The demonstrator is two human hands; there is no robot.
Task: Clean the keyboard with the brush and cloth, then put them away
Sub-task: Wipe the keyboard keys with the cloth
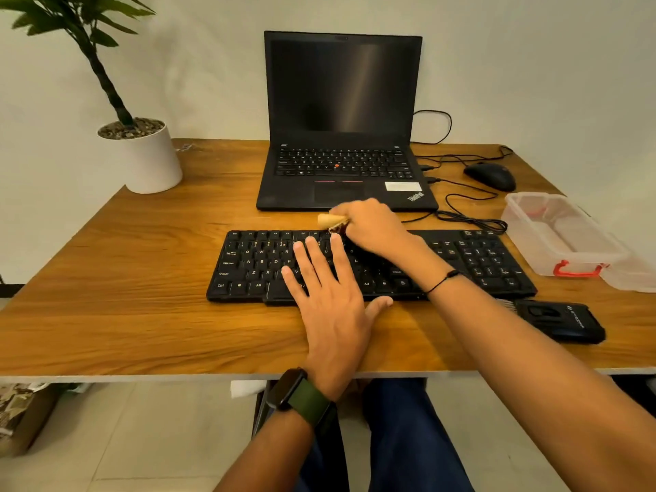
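A black keyboard point(248, 264) lies across the middle of the wooden desk point(124, 278). My left hand point(330, 300) rests flat on its lower middle keys, fingers spread, holding nothing. My right hand point(372, 225) is closed around a small brush point(328, 221) with a pale wooden handle. The brush is at the keyboard's top row, near the centre, and its bristles are mostly hidden by my fingers. No cloth is visible.
An open black laptop point(340, 136) stands behind the keyboard. A wired mouse point(491, 175) and cables lie at the right rear. A clear plastic box with a red latch point(568, 239) sits at the right. A black device point(561, 319) lies near the front right. A potted plant point(145, 154) stands at the left rear.
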